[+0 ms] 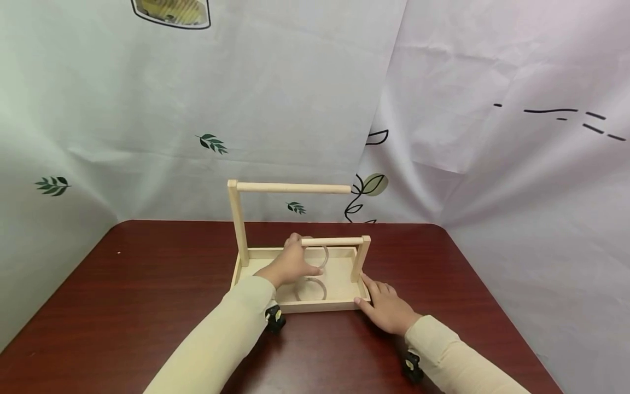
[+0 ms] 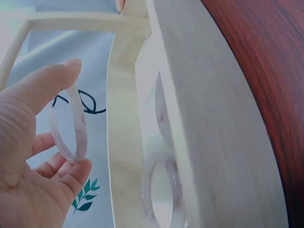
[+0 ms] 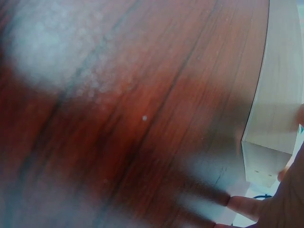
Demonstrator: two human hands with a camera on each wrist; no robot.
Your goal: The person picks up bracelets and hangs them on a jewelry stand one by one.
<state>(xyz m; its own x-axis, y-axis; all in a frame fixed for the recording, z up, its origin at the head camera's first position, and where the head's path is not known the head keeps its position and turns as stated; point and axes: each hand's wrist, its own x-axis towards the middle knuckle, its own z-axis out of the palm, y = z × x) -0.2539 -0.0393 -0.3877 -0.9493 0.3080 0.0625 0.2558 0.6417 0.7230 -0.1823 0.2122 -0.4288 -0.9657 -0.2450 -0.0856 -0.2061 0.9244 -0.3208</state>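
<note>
**Clear ring held up at the lower rod**

A thin, clear plastic ring [image 2: 71, 124] is pinched between the thumb and fingertips of the left hand [image 1: 290, 264], raised above the shallow, pale wooden tray [image 1: 339, 282] and close beside the short lower wooden rod [image 1: 334, 241]. Seen from the head camera, the ring sits at about 1 o'clock from that hand. A second clear ring [image 1: 310, 289] lies flat on the tray floor at 5 o'clock from the hand, and another can be made out in the left wrist view. The tall upper wooden rod [image 1: 294, 188] stands at 12 o'clock.

The right hand [image 1: 386, 309] is laid with relaxed fingers against the tray's near right corner, on the dark red-brown wooden table [image 1: 147, 273]; nothing is gripped by it.

The step in hand is judged to be the carrying of a ring to a rod. The next move would call for the ring's opening to be lined up with the rod's free end while the tray is steadied.
</note>
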